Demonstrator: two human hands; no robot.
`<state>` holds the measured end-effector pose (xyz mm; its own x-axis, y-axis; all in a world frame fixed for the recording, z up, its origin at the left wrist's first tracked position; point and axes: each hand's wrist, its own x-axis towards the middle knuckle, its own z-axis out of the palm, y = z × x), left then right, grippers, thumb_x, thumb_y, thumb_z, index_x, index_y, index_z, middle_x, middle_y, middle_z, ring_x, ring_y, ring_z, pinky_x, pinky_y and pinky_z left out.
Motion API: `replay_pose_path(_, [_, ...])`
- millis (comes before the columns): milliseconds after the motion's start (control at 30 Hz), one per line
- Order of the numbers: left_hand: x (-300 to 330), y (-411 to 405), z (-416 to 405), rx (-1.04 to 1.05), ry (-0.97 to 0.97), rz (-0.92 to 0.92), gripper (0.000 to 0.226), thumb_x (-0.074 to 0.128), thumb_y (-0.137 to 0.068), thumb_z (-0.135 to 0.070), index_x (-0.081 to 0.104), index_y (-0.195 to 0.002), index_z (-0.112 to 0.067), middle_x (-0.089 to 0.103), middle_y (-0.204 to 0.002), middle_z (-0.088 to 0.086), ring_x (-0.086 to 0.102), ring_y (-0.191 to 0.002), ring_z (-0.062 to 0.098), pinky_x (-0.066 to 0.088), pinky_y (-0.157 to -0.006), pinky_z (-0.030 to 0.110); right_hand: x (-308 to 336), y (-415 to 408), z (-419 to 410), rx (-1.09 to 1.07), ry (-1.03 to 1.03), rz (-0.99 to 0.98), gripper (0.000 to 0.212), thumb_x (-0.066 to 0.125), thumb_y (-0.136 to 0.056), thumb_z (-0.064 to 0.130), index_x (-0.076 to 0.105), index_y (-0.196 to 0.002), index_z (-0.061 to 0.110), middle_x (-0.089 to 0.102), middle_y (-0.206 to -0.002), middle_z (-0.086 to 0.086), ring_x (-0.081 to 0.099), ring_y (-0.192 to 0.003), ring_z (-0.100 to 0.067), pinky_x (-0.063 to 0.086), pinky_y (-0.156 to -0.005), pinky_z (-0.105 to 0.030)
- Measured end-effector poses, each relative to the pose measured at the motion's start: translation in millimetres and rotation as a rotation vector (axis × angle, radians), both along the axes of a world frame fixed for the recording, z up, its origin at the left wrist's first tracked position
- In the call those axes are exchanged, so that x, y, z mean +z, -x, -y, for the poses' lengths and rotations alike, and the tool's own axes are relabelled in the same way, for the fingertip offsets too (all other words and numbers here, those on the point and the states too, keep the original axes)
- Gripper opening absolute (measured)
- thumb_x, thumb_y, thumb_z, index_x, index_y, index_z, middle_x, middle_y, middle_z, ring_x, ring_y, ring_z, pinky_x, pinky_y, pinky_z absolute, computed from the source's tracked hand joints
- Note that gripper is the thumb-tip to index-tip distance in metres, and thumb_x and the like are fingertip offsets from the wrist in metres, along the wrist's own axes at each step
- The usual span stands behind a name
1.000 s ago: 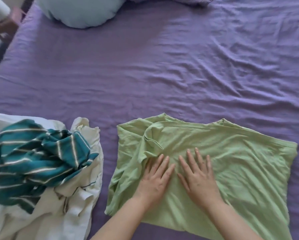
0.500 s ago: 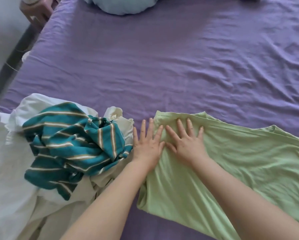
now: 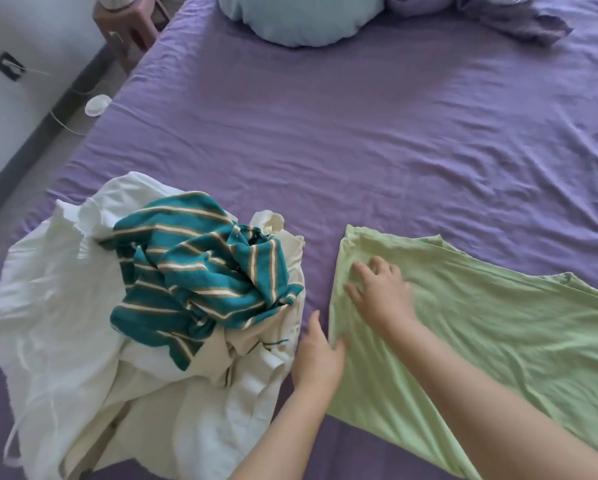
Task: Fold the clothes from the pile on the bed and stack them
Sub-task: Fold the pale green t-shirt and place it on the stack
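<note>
Head view, only 1 view: the green garment point(image 3: 498, 323) is lying flat on the purple bed sheet point(image 3: 359, 133), partly folded, with both hands now working its left edge rather than its middle, where they were pressing 1.0 s ago. The right hand point(image 3: 382, 292) is resting palm-down on the cloth, fingers spread and nearly straight, gripping nothing; the garment's far left corner is just beyond its fingertips. The left hand point(image 3: 320, 355) is lying at the garment's near left edge, thumb touching the cloth, fingers pointing forward; whether it is pinching the hem, cannot tell, as motion blur is hiding it. The unfolded pile point(image 3: 152, 306), a teal striped shirt on white clothes, is sitting just left of the left fingers. Judgement: smoothing is finishing; the next fold is likely starting from this edge. Stacking is not yet begun.
</note>
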<state>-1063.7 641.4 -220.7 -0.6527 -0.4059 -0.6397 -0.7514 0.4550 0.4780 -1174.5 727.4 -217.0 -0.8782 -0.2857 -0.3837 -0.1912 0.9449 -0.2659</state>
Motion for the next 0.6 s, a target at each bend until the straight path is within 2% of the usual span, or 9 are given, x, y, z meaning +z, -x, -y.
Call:
replay_pose_path(67, [2, -9, 0, 0.086, -0.121, 0.010, 0.059, 0.058, -0.089, -0.043, 0.037, -0.139, -0.023, 0.053, -0.135, -0.001, 0.052, -0.122, 0.021, 0.043, -0.095, 0.032, 4, -4, 16, -0.097, 0.032, 0.046, 0.063, 0.043, -0.088, 0.062, 0.035, -0.138, 0.023, 0.041, -0.137, -0.007, 0.036, -0.124, -0.030, 0.040, -0.090, -0.044])
replay_pose_path(133, [6, -22, -1, 0.151, -0.184, -0.020, 0.036, 0.062, -0.088, -0.038, 0.056, -0.117, -0.019, 0.065, -0.115, 0.000, 0.059, -0.109, 0.023, 0.048, -0.090, 0.035, 5, -4, 33, -0.132, -0.030, 0.099, 0.085, 0.046, -0.083, 0.068, 0.019, -0.147, 0.019, 0.039, -0.135, -0.010, 0.035, -0.123, -0.030, 0.042, -0.088, -0.044])
replay_pose_path(200, [10, -35, -3, 0.228, -0.231, -0.106, 0.018, 0.065, -0.086, -0.031, 0.063, -0.097, -0.018, 0.069, -0.094, -0.001, 0.063, -0.092, 0.022, 0.050, -0.081, 0.034, 5, -2, 43, -0.131, -0.112, 0.116, 0.094, 0.055, -0.080, 0.066, 0.011, -0.148, 0.018, 0.035, -0.136, -0.011, 0.033, -0.124, -0.028, 0.044, -0.086, -0.042])
replay_pose_path(267, [16, -47, -4, 0.279, -0.261, -0.200, 0.006, 0.067, -0.084, -0.026, 0.065, -0.086, -0.021, 0.068, -0.080, -0.004, 0.059, -0.077, 0.015, 0.047, -0.071, 0.028, 3, 1, 44, -0.130, -0.161, 0.103, 0.090, 0.064, -0.079, 0.057, 0.016, -0.146, 0.021, 0.033, -0.135, -0.010, 0.033, -0.123, -0.027, 0.044, -0.084, -0.040])
replay_pose_path(333, [24, -54, -5, 0.312, -0.308, -0.280, 0.002, 0.068, -0.084, -0.025, 0.068, -0.084, -0.023, 0.068, -0.079, -0.005, 0.059, -0.072, 0.009, 0.047, -0.067, 0.022, 2, 6, 34, -0.174, -0.136, 0.107, 0.072, 0.066, -0.082, 0.042, 0.028, -0.141, 0.026, 0.036, -0.131, -0.009, 0.038, -0.121, -0.029, 0.043, -0.083, -0.039])
replay_pose_path(400, [32, -59, -6, 0.327, -0.381, -0.334, 0.006, 0.070, -0.085, -0.025, 0.071, -0.091, -0.024, 0.071, -0.086, -0.004, 0.064, -0.079, 0.007, 0.051, -0.072, 0.020, 1, 10, 18, -0.252, -0.009, 0.154, 0.058, 0.062, -0.084, 0.026, 0.036, -0.137, 0.027, 0.045, -0.127, -0.011, 0.046, -0.118, -0.031, 0.042, -0.082, -0.037])
replay_pose_path(467, [38, -61, -9, 0.324, -0.441, -0.358, 0.016, 0.071, -0.085, -0.027, 0.072, -0.099, -0.022, 0.072, -0.096, 0.000, 0.066, -0.090, 0.012, 0.053, -0.082, 0.028, 2, 9, 0, -0.357, 0.232, 0.192, 0.057, 0.060, -0.082, 0.016, 0.042, -0.136, 0.023, 0.055, -0.123, -0.011, 0.053, -0.111, -0.030, 0.043, -0.083, -0.034])
replay_pose_path(533, [45, -61, -17, 0.321, -0.501, -0.371, 0.021, 0.071, -0.084, -0.025, 0.071, -0.105, -0.020, 0.071, -0.103, 0.003, 0.066, -0.098, 0.016, 0.052, -0.089, 0.035, 9, 6, -20, -0.507, 0.497, 0.208, 0.053, 0.061, -0.079, 0.010, 0.050, -0.131, 0.017, 0.062, -0.110, -0.009, 0.058, -0.094, -0.024, 0.044, -0.077, -0.029])
replay_pose_path(600, [53, -60, -30, 0.314, -0.565, -0.381, 0.024, 0.072, -0.083, -0.021, 0.071, -0.107, -0.019, 0.071, -0.107, 0.004, 0.066, -0.102, 0.017, 0.051, -0.092, 0.037, 18, 3, -40, -0.619, 0.667, 0.221, 0.050, 0.061, -0.078, 0.007, 0.052, -0.126, 0.015, 0.062, -0.098, -0.006, 0.059, -0.082, -0.021, 0.046, -0.071, -0.029])
